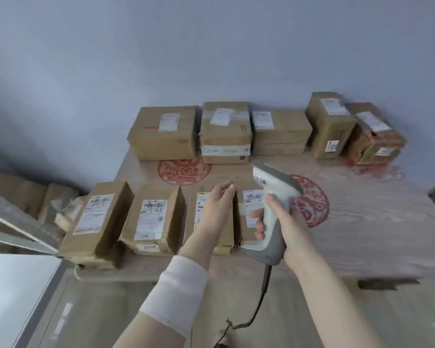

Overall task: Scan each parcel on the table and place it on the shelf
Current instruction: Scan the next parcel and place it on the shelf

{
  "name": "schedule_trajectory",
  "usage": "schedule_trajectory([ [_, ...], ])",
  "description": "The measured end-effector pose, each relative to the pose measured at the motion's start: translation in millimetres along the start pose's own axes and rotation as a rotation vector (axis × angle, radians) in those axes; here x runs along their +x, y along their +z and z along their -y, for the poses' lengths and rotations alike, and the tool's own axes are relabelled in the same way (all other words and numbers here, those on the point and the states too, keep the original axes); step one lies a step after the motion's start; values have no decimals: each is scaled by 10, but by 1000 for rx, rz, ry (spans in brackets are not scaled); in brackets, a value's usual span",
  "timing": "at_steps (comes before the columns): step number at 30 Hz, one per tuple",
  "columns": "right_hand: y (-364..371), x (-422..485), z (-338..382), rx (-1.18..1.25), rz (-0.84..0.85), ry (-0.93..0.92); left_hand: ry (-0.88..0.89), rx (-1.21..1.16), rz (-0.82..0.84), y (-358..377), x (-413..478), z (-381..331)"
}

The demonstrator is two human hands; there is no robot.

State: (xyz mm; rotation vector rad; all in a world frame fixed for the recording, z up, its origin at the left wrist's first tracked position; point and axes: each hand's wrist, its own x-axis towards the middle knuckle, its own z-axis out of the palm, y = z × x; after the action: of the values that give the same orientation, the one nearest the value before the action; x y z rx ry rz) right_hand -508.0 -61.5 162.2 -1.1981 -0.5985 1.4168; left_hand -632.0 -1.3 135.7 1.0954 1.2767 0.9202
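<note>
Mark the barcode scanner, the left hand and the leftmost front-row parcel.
barcode scanner [280, 187]: head view, on its upper body.
left hand [217, 200]: head view, on the back of the hand.
leftmost front-row parcel [93, 213]: head view, on its white label.

parcel depot | labelled cartons [163, 133] | barcode scanner [271, 212] | shelf [18, 222]

Head view, looking down, close over table [362, 222].
</note>
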Motion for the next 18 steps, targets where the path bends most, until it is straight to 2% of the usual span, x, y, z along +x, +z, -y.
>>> schedule_trajectory([
  [5, -580, 255, 218, -106, -120, -36, -83, 80, 46, 493, 303, 125],
  [9, -920, 557, 271, -201, -215, -5, -144, 165, -10, 600, 635, 346],
  [18, -1340, 1286, -325, -340, -338, 135, -382, 203, -134, 757, 898, 916],
])
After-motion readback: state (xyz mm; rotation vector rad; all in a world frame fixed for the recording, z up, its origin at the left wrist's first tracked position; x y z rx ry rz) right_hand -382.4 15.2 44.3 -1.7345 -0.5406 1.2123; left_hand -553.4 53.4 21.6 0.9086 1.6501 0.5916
